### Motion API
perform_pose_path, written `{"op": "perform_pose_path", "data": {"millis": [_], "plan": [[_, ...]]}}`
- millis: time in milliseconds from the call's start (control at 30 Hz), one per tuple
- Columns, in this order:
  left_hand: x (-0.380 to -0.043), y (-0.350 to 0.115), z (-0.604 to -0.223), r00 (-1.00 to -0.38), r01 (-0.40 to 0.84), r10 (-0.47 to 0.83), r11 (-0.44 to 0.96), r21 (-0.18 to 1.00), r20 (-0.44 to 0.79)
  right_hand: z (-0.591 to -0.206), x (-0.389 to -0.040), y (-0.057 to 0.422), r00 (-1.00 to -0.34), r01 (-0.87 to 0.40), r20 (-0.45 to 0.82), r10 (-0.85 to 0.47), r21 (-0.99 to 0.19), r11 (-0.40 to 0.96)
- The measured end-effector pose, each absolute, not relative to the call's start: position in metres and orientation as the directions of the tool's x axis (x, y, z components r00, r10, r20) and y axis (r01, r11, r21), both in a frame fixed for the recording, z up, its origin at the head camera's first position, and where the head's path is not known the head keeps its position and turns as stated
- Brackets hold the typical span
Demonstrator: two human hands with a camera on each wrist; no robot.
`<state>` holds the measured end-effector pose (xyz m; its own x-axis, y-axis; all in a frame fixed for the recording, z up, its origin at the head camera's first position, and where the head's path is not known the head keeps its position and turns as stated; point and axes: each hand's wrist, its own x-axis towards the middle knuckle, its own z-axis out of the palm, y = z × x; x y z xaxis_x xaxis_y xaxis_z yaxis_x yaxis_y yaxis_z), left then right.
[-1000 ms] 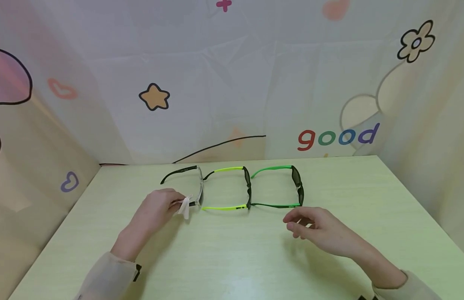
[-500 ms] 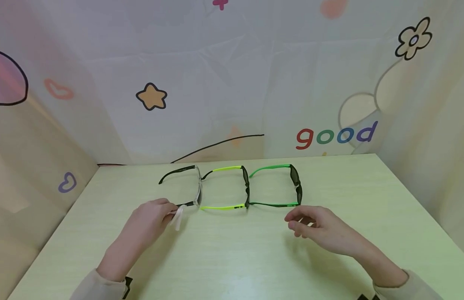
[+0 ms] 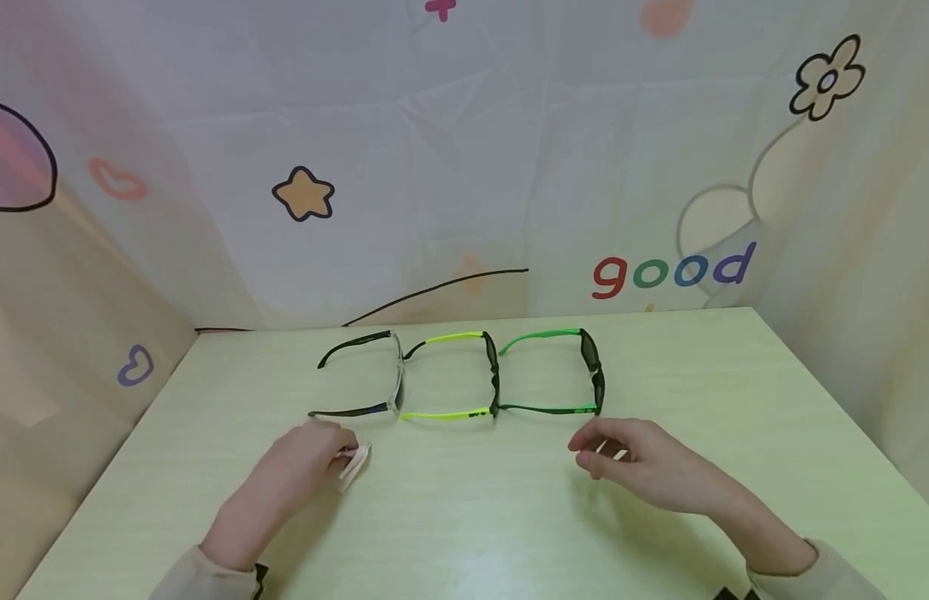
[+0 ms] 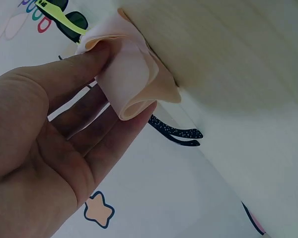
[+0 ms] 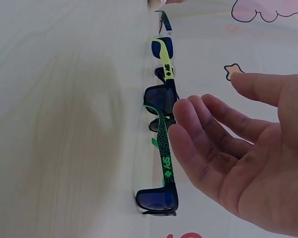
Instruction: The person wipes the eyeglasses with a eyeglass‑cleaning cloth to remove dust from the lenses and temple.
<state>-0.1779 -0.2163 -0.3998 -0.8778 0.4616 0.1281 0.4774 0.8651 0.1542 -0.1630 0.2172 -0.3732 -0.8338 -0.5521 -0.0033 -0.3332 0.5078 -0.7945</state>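
Observation:
My left hand [image 3: 302, 458] pinches a folded pale pink cloth [image 4: 131, 69] between thumb and fingers. It is just in front of the near arm of the clear-framed sunglasses with black arms [image 3: 352, 412], the leftmost of three pairs in a row. In the middle stand sunglasses with yellow arms [image 3: 449, 416]; on the right are sunglasses with green arms [image 3: 550, 409]. All three lie with their arms unfolded, lenses toward the right. My right hand [image 3: 640, 458] holds nothing, its fingers loosely bent, a little in front of the green-armed pair's lens end.
The pale wooden table [image 3: 464, 508] runs back to a printed curtain [image 3: 464, 167] with a star, a flower and the word "good". More curtain hangs at the left and right sides.
My left hand has drawn the cloth back along the near arm of the clear-framed sunglasses and off it, toward me. The right hand has hardly moved.

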Motion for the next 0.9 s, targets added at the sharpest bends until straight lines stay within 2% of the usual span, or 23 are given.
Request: {"op": "perform_pose_path", "data": {"millis": [133, 533, 667, 900], "plan": [[-0.177, -0.216, -0.402, -0.887, 0.462, 0.453, 0.868, 0.18, 0.09, -0.374, -0.162, 0.217, -0.829, -0.33, -0.018, -0.56, -0.792, 0.514], [-0.175, -0.216, -0.407, -0.88, 0.475, 0.469, 0.863, 0.175, 0.076, -0.376, -0.164, 0.216, -0.816, -0.334, -0.025, -0.577, -0.795, 0.506], [-0.174, -0.212, -0.404, -0.876, 0.477, 0.481, 0.851, 0.218, 0.038, -0.378, -0.164, 0.215, -0.816, -0.351, -0.006, -0.578, -0.789, 0.504], [-0.166, -0.2, -0.393, -0.878, 0.473, 0.477, 0.862, 0.182, 0.021, -0.383, -0.164, 0.214, -0.84, -0.4, 0.023, -0.543, -0.702, 0.589]]}}
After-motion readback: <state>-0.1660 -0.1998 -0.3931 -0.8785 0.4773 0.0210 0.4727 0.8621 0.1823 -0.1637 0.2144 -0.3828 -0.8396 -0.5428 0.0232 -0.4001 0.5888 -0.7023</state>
